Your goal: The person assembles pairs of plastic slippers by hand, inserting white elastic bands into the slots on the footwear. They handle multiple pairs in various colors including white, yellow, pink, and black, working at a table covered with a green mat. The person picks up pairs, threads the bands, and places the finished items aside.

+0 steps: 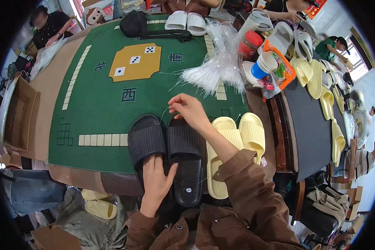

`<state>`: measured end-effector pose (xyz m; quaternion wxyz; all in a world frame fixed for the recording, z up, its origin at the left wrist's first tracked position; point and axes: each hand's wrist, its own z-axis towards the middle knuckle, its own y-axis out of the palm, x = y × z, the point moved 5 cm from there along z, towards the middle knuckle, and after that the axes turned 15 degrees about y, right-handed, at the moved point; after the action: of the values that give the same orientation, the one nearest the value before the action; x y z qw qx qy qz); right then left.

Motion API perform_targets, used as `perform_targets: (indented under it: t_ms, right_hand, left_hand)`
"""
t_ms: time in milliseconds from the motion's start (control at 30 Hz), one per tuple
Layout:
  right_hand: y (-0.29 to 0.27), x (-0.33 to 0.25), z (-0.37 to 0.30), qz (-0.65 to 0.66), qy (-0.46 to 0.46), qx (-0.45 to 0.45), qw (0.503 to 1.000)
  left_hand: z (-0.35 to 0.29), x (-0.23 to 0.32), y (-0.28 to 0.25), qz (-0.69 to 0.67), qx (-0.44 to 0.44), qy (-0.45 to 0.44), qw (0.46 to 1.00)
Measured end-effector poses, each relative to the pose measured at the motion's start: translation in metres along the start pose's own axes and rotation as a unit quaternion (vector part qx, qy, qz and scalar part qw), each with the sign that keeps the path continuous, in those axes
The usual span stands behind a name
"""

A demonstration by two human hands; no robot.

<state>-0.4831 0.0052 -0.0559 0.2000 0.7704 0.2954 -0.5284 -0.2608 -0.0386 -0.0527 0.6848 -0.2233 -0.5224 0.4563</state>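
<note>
A pair of black slide slippers lies side by side at the table's near edge. My left hand [156,177] reaches into the left black slipper [148,139], its straight fingers under the ribbed strap and its thumb spread towards the right black slipper [187,177]. The fingertips are hidden. Above the toe ends, my right hand [187,109] is closed in a pinch on a thin clear plastic strand [164,111], which curves down towards the slippers. Beside them on the right stand two pale yellow slippers [252,133], partly behind my right forearm.
A bundle of clear plastic strands [216,73] lies on the green mat [96,108]. Behind it are white slippers [177,21] and a black bag [133,25]. At right stand a paper cup [264,64], a red-lidded jar [250,43] and more slippers. Other people sit around.
</note>
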Motion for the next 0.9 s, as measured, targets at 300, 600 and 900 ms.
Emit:
perform_targets:
  t_ms: [300,600,900]
  right_hand:
    - [-0.032,0.007,0.015,0.469,0.034,-0.081,0.879]
    - [-0.189,-0.065,-0.085,0.577,-0.294,0.043,0.761]
    - [-0.14,-0.072,-0.241,-0.366,-0.412,0.538,0.638]
  left_hand:
    - [0.0,0.0,-0.002,-0.018,0.039,0.004,0.999]
    - [-0.013,0.009,-0.011,-0.028,0.007,-0.021,0.999]
    - [-0.018,0.052,-0.001,0.066,-0.072,0.025,0.995]
